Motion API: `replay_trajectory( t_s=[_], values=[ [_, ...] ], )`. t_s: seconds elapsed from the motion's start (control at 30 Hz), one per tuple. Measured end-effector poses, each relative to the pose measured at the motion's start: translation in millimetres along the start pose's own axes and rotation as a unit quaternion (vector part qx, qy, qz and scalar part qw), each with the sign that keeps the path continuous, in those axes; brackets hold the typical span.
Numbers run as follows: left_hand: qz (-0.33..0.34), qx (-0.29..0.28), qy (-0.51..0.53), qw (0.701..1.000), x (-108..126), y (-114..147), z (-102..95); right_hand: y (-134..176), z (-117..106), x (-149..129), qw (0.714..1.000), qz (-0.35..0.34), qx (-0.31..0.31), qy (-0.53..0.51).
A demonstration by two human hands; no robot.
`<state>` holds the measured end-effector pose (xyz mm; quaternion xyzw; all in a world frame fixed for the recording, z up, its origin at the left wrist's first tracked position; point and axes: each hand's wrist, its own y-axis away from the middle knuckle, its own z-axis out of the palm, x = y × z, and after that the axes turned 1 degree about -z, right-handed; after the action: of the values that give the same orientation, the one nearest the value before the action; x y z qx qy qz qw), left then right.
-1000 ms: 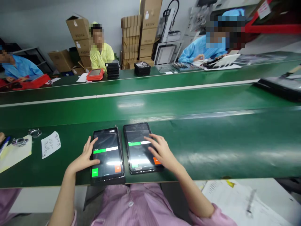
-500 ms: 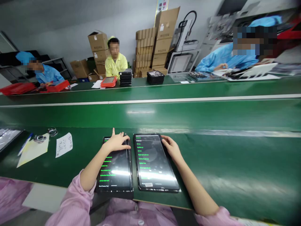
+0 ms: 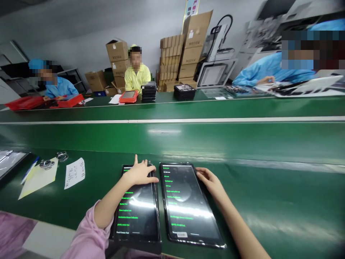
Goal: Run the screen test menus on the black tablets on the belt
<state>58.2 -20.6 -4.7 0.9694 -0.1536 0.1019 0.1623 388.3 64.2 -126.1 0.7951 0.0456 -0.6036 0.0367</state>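
Two black tablets lie side by side on the green bench, their lit screens showing lists in green text. Across the top of the left tablet (image 3: 137,212) rests my left hand (image 3: 140,173), its fingers spread and thumb near the right edge. It covers the upper lines of that screen. At the upper right corner of the right tablet (image 3: 188,205), my right hand (image 3: 211,181) has its thumb and fingers closed about the edge. A small pale label (image 3: 182,235) is near this tablet's lower edge.
On the left are a yellowish sheet (image 3: 40,181), a handwritten note (image 3: 74,173), a pen (image 3: 30,171) and shiny round metal items (image 3: 62,156). Across the belt (image 3: 107,138), co-workers sit near red trays (image 3: 67,101) and a stack of black devices (image 3: 148,92). Cartons (image 3: 195,46) stand behind.
The whole view has shifted, so the tablets and hands appear lower and slightly to the right. Both hands keep their places on the tablets.
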Motion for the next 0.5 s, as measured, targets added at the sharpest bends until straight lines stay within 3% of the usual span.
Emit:
replay_trajectory(
  t_s=[0.07, 0.1, 0.17, 0.3, 0.37, 0.5],
  values=[
    [0.041, 0.021, -0.001, 0.999, 3.9, 16.1, -16.5, 0.9, 0.1, -3.6, 1.000, 0.002, 0.005, 0.001],
    [0.070, 0.059, -0.002, 0.996, 8.3, 28.0, -25.4, 1.3, 0.3, -5.1, 1.000, 0.004, 0.008, 0.000],
    [0.129, 0.187, 0.009, 0.974, 21.2, 57.4, -42.2, 2.1, 0.8, -7.5, 1.000, 0.012, 0.014, -0.005],
    [0.215, 0.430, 0.107, 0.870, 53.0, 115.2, -61.6, 5.4, 2.1, -11.9, 0.999, 0.047, 0.018, -0.004],
    [0.219, 0.494, 0.122, 0.833, 66.9, 134.1, -62.7, 8.2, 2.9, -15.3, 0.998, 0.060, 0.027, 0.009],
    [0.110, 0.548, 0.113, 0.822, 88.4, 154.5, -52.3, 13.3, 4.4, -22.5, 0.993, 0.067, 0.054, 0.079]
  ],
)
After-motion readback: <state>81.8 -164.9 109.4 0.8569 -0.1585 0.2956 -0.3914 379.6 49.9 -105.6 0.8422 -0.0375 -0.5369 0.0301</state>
